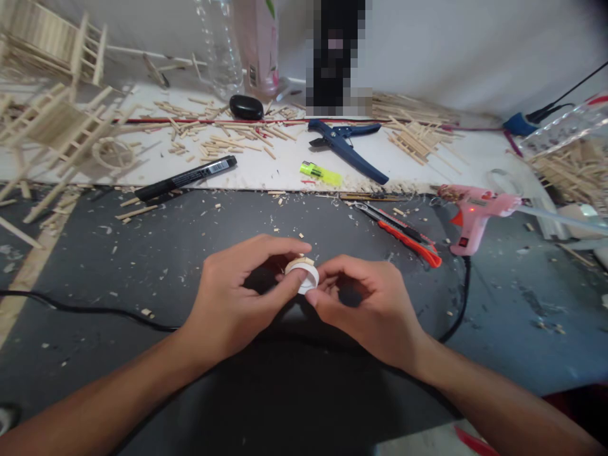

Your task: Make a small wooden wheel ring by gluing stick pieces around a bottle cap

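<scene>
Both my hands meet over the dark grey mat (pixel 142 266) at the table's middle. Between them is a small white round cap (pixel 304 276) with thin wooden sticks (pixel 301 260) pressed against its top edge. My left hand (pixel 235 297) pinches the cap from the left with thumb and forefinger. My right hand (pixel 368 304) is curled, its fingertips touching the cap's right side and underside. How much of the wood sits behind the cap is hidden by my fingers.
A pink glue gun (pixel 475 212) lies at the right, its black cord (pixel 458 310) curving down. An orange utility knife (pixel 403 233), blue cutters (pixel 344 142), a yellow lighter (pixel 320 172), a black marker (pixel 185 178) and scattered sticks lie beyond. Stick models (pixel 57 120) stand at left.
</scene>
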Demonstrator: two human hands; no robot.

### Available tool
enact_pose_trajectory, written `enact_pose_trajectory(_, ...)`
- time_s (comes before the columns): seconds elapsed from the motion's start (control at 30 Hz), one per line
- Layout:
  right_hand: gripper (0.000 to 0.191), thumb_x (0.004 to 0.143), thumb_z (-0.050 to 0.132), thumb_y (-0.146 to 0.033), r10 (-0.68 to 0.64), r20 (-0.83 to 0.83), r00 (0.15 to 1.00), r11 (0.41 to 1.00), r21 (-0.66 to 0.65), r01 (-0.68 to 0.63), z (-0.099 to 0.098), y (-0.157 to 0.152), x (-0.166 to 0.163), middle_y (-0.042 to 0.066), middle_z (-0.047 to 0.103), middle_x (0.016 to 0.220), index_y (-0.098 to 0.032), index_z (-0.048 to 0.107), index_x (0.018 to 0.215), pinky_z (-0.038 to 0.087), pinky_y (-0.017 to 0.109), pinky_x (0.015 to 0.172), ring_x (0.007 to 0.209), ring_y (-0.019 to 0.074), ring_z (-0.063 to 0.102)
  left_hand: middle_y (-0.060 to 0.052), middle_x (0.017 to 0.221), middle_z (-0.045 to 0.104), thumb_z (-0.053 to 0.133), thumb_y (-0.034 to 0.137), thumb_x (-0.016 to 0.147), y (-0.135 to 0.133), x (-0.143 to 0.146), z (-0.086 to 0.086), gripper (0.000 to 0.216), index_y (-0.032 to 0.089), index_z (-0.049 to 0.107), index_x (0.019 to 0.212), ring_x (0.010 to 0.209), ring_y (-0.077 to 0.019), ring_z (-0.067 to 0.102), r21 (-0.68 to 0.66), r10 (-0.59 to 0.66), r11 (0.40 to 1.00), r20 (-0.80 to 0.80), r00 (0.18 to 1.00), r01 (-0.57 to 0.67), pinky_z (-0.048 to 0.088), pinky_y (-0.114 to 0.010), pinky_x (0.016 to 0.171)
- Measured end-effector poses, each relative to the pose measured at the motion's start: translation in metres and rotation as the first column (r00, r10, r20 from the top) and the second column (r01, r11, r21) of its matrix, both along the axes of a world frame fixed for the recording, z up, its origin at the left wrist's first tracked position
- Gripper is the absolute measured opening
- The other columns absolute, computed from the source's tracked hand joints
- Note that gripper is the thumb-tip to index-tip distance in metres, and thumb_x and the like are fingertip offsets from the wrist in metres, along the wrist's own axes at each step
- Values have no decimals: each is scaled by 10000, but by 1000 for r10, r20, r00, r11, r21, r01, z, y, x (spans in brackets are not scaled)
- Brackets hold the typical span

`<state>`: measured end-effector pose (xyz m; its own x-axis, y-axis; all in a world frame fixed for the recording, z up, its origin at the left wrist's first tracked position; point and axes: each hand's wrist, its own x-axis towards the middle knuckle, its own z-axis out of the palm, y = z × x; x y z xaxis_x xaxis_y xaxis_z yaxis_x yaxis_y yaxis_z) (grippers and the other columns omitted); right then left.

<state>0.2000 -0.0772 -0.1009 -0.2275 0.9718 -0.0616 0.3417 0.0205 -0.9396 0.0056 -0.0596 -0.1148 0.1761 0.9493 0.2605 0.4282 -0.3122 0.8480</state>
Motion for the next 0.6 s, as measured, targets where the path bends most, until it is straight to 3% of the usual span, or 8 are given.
enact_pose_trajectory(0.1,133,849,793,-336,22,58,998,999,-47,-19,3,7,1,-39,680,686,-220,728,848,475,229,604,621,118,594,53,896,784,761,235,902,1,-1,-1,180,290,796,1070,759,-84,710,-4,-6,1000,30,1000,6,563,-152,715)
enact_pose_trajectory(0.17,259,857,796,-455,81,196,977,996,-52,-73,12,12,5,-37,661,665,-221,691,823,444,251,586,607,130,571,46,899,793,774,241,891,2,-2,-1,181,285,800,1065,768,-89,723,-29,9,1000,70,998,-7,577,-154,733)
enact_pose_trajectory(0.3,326,948,679,-517,74,579,812,995,11,-98,36,6,32,-28,635,659,-244,630,778,357,283,568,605,154,537,17,913,812,801,286,864,3,-2,-1,193,269,811,1056,792,-124,754,-143,51,989,179,982,-26,624,-195,772)
enact_pose_trajectory(0.37,430,968,613,-595,-15,650,760,1000,18,5,41,-6,61,-35,572,599,-249,583,713,336,286,557,567,155,503,2,933,818,801,309,861,4,-2,-1,209,270,815,1066,815,-144,764,-183,67,983,218,974,-26,641,-226,795)
enact_pose_trajectory(0.47,572,934,551,-722,-218,728,650,967,74,242,33,-16,119,-24,509,563,-244,504,622,320,306,569,559,167,471,-11,925,821,801,332,856,5,-2,-2,175,264,824,1016,826,-158,770,-198,66,980,237,969,-18,648,-250,815)
enact_pose_trajectory(0.53,562,852,614,-750,-446,731,517,866,205,456,19,-10,158,-4,546,571,-250,513,617,339,329,594,579,191,496,-17,920,822,801,349,854,7,-2,-3,162,258,826,985,828,-164,773,-200,62,980,243,968,-13,650,-255,816)
enact_pose_trajectory(0.6,514,818,640,-743,-555,710,434,788,281,548,3,7,189,22,589,619,-251,551,699,353,349,607,613,221,529,-28,934,826,796,366,856,8,-3,-4,179,248,824,988,838,-175,777,-207,66,978,251,966,-13,654,-268,820)
